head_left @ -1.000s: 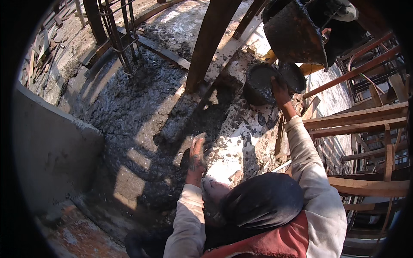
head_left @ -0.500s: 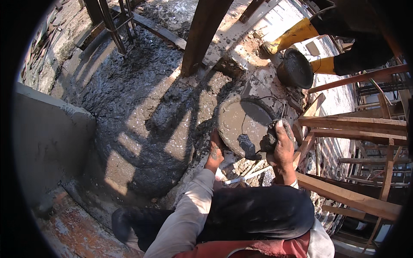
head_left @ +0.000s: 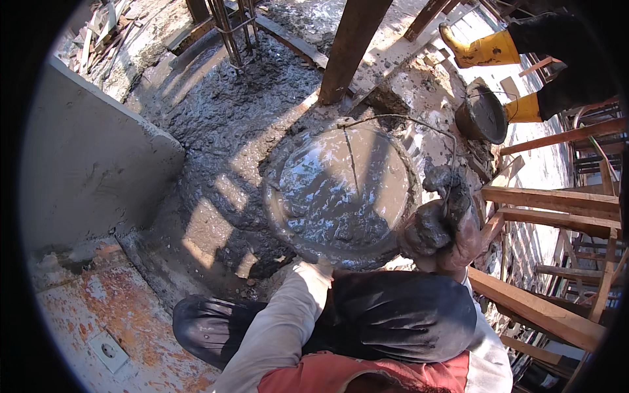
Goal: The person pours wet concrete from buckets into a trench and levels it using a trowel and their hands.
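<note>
A round bucket [head_left: 341, 190] full of wet grey cement mix is raised close in front of me, its wire handle [head_left: 400, 118] arching over the far right rim. My right hand [head_left: 452, 242] is closed by the bucket's right rim, around the handle's end and a dark, mud-caked wad [head_left: 429, 229]; whether that wad is cloth or mortar I cannot tell. Against the bucket's near side, low down, my left hand [head_left: 318, 270] holds it, with the fingertips hidden beneath. Poured wet concrete [head_left: 216, 131] spreads to the left of and beyond the bucket.
Steel rebar [head_left: 229, 33] and a brown post [head_left: 354, 52] rise beyond the concrete. A low grey wall [head_left: 105, 150] stands left. At the far right is another person's yellow boot [head_left: 485, 51], near a second bucket [head_left: 481, 114]. Timber beams [head_left: 550, 203] cross the right side.
The bucket has come up and nearer to me, looking much larger. My left hand has moved down from its side to below its near rim. The right hand stays at the handle, slightly lower.
</note>
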A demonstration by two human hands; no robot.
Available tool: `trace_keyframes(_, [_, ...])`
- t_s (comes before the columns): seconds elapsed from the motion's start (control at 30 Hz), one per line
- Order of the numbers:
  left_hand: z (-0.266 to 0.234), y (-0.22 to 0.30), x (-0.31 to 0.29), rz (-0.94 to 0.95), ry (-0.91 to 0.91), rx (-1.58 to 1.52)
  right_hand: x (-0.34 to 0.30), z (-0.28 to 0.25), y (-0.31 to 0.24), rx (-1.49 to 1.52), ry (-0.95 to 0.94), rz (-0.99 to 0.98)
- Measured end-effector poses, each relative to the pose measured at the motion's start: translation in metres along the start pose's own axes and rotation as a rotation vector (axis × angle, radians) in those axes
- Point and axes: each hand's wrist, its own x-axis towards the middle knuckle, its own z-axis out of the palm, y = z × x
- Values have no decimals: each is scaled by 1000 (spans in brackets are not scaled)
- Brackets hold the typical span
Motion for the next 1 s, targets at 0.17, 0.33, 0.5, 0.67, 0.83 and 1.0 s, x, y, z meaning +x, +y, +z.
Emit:
trace_keyframes(0.17, [7, 55, -26, 168, -2, 49, 43, -9, 9, -103, -158, 84])
trace_keyframes(0.33, [49, 142, -85, 440, 68, 268, 67, -27, 62, -864, -169, 85])
trace_keyframes(0.5, [51, 190, -43, 829, 339, 1270, 87, -119, 156, -838, 50, 126])
trace_keyframes(0.67, [103, 139, -43, 809, 495, 1555, 76, -169, 181, -581, 214, 173])
trace_keyframes(0.83, [175, 130, -79, 932, 376, 1586, 54, -155, 164, -458, 240, 235])
trace_keyframes(1.0, [248, 145, -116, 882, -113, 1323, 58, -115, 149, 19, 267, 178])
